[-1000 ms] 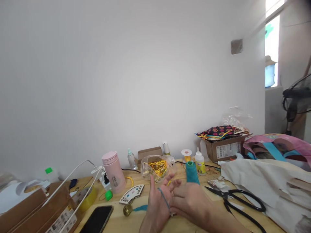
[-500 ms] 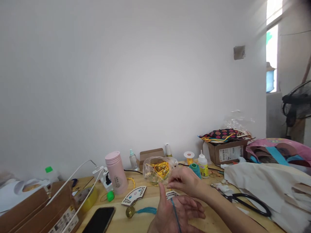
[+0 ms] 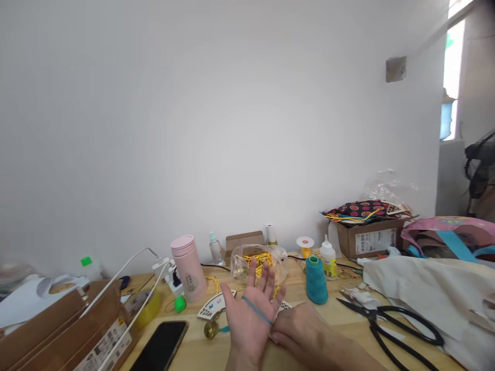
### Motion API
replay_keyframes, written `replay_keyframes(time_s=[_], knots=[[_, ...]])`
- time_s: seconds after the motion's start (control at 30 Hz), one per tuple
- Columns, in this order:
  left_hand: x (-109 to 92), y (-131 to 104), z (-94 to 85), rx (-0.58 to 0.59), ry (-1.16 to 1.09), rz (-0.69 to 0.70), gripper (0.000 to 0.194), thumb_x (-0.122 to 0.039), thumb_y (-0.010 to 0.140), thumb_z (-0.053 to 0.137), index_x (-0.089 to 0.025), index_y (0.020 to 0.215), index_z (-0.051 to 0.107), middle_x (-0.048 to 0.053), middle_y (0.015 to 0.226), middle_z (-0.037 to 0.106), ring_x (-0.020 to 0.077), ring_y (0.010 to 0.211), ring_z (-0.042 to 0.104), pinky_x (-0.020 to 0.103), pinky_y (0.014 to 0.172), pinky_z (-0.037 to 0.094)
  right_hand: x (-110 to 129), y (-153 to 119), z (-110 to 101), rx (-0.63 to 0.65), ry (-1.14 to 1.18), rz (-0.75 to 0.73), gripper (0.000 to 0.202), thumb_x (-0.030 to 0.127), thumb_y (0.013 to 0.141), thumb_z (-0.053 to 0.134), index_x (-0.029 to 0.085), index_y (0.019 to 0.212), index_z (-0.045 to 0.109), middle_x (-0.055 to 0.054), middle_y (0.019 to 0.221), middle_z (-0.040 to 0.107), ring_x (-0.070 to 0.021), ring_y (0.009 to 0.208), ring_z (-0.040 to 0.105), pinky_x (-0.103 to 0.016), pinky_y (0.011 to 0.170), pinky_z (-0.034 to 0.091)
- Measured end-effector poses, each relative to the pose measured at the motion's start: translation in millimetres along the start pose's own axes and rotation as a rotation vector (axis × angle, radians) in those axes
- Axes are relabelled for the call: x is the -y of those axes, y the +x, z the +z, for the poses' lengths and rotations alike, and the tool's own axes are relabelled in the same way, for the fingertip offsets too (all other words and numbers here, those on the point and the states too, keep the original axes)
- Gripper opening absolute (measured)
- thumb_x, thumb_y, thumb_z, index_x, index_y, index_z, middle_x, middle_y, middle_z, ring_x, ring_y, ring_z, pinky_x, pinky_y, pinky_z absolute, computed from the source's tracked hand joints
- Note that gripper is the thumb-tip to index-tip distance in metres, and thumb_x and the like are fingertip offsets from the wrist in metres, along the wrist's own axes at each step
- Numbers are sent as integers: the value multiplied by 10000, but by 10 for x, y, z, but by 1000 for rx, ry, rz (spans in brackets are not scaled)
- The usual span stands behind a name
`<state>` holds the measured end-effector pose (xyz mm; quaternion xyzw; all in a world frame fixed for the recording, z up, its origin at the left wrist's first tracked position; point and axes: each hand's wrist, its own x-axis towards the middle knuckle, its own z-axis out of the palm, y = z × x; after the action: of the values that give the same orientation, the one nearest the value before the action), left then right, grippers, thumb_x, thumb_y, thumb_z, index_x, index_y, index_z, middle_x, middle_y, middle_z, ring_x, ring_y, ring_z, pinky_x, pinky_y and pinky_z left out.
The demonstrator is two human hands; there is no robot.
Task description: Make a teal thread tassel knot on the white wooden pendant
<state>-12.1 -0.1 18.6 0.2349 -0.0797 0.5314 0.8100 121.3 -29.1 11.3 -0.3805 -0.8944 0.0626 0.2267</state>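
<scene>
My left hand (image 3: 247, 330) is held palm up over the table, fingers stretched out. A blue-green thread (image 3: 256, 310) crosses its palm from the thumb side to the little-finger side. Against that outer edge, my right hand (image 3: 303, 327) is closed on the thread; its fingertips are partly hidden. To the right stands a teal cone of thread (image 3: 316, 283). Partly covered by my left hand are a white fan-shaped piece (image 3: 211, 307) and a gold round bead (image 3: 211, 330) with a blue tassel (image 3: 224, 329). A second cut-out piece (image 3: 285, 305) shows behind my hands.
Large black scissors (image 3: 402, 314) lie at the right beside white cloth (image 3: 410, 283). A glue bottle (image 3: 328, 260), a clear bag of yellow cord (image 3: 260, 260) and a pink tumbler (image 3: 188, 270) stand behind. A phone (image 3: 160, 346) and a cardboard box (image 3: 96, 330) are at the left.
My right hand has moved from above my left fingertips down to the outer side of the palm. My left hand has tipped its fingers upward. The thread cone and scissors show more fully.
</scene>
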Motion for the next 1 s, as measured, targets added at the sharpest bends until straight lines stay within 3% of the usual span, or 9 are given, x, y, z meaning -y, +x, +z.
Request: replay_keyframes(time_s=[0.1,0.17,0.4,0.57,0.83,1.0], knots=[[-77,43,-34,-102,51,98,685,-684,695,303,-239,1185,478,133,1122,581,250,1053,493,506,952,213,21,-28,-85,-28,-78,-85,155,220,795,439,203,734,581,2,730,643,-138,639,544,-229,514,299],[-82,53,-41,-157,86,76,664,-672,701,325,-224,1155,506,144,1097,590,260,1019,513,519,926,243,5,-49,-157,-67,-121,-117,171,212,819,415,208,742,567,12,728,634,-126,637,540,-230,509,279],[190,-5,14,-147,242,-378,756,-659,741,224,-42,975,593,173,846,649,222,731,599,371,721,413,-100,-66,-357,-210,-147,-163,296,306,878,375,208,749,622,-11,689,588,-109,611,505,-213,512,284],[365,-119,97,-31,436,-673,956,-725,660,4,-52,960,613,214,960,621,312,902,558,461,770,372,-183,-64,-337,-311,-139,-120,417,376,888,335,200,687,655,-7,585,544,-100,523,467,-218,456,255],[369,-151,109,101,506,-870,1200,-755,487,-168,4,1017,596,240,984,604,318,931,541,404,807,336,-143,-54,-435,-209,139,80,168,344,747,600,194,700,660,22,612,595,-90,561,505,-180,508,314],[348,-208,97,142,334,-863,1207,-826,466,-68,43,944,620,240,906,624,315,878,568,425,820,352,-219,-26,-248,-101,165,183,205,325,791,525,189,723,663,20,601,622,-90,529,506,-182,456,287]])
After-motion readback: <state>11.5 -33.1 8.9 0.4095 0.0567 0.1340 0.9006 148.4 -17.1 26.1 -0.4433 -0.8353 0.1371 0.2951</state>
